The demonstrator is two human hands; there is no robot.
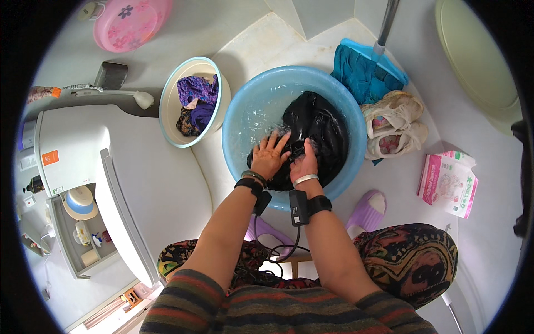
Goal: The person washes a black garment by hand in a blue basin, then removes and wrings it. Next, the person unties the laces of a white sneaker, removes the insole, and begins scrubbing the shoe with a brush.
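My left hand lies flat, fingers spread wide, pressing on the black garment at centre frame; it grips nothing. My right hand sits just beside it, fingers curled down into the same wet cloth, but whether its grip has closed on a fold I cannot tell. Both wrists carry black strapped devices.

The garment lies soaked in the blue basin, which holds clear water up its left side. Upper left of it, touching its rim, stands a cream bowl containing purple and patterned clothes. A pink basin rests at the top left corner.

Right of the blue basin: a teal cloth draped over a blue dustpan, a pair of worn beige shoes, and a pink-and-white packet on the floor. Purple slippers show below the basin. A white washing machine fills the left. The floor is pale tile.
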